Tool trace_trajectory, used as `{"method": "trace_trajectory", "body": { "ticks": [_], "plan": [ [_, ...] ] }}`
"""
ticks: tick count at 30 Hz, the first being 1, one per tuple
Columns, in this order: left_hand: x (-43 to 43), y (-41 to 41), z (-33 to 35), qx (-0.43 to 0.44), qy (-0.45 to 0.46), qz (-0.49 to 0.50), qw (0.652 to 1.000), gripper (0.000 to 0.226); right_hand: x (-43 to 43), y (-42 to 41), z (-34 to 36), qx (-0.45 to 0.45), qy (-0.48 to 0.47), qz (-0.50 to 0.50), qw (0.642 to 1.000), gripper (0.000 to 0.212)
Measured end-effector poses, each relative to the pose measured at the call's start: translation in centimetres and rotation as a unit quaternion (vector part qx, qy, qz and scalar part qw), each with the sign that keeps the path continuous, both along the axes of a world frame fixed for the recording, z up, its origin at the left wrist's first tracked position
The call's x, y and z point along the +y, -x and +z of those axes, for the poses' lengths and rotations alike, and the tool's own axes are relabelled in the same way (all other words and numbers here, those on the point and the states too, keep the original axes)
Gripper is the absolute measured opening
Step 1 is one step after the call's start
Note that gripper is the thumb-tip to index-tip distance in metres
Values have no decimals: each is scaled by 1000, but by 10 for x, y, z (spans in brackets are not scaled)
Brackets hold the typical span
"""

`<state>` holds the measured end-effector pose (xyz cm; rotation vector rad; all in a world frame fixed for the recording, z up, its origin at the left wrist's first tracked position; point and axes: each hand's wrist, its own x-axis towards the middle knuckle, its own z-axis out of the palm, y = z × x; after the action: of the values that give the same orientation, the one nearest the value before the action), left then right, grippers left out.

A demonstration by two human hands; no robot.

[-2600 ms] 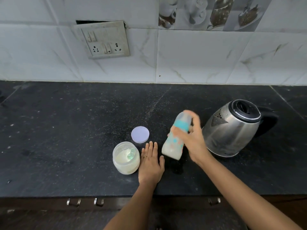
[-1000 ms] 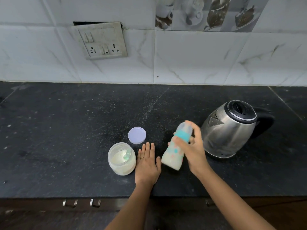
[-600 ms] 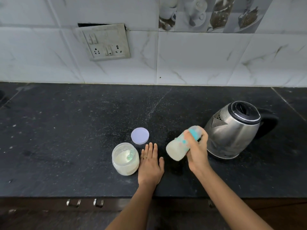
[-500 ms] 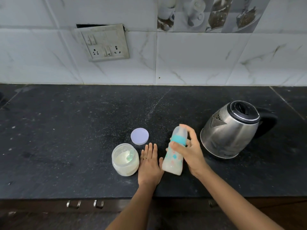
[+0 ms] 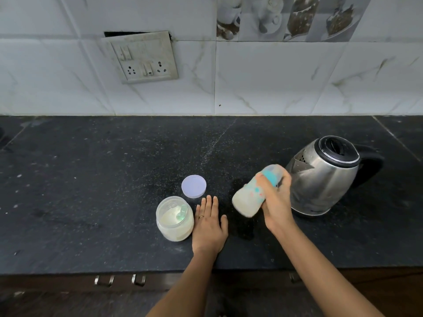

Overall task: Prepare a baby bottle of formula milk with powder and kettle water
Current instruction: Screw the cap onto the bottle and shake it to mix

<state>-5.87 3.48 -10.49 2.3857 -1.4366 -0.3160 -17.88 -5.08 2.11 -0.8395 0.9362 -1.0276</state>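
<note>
Two hands: right hand (image 5: 275,203) grips tilted bottle (image 5: 245,202); left hand (image 5: 209,227) flat near counter (image 5: 91,202) edge.

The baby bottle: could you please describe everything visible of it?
The baby bottle is translucent plastic with small coloured prints and a teal collar, blurred. It holds milky liquid. The right hand grips its upper half, holding it tilted above the counter, base toward the left, beside the kettle.
</note>
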Motion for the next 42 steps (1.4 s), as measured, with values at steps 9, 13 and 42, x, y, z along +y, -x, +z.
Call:
{"method": "trace_trajectory", "body": {
  "ticks": [9, 13, 42],
  "plan": [
    [1, 0, 3, 11, 17, 1, 1000, 79, 8, 2, -8, -15, 46, -26, 998, 61],
    [2, -3, 0, -4, -17, -17, 1000, 83, 25, 6, -13, 123, 143, 163, 968, 74],
    [1, 0, 3, -1, 5, 0, 1000, 78, 7, 2, -16, 61, 10, 63, 996, 58]
  ]
}}
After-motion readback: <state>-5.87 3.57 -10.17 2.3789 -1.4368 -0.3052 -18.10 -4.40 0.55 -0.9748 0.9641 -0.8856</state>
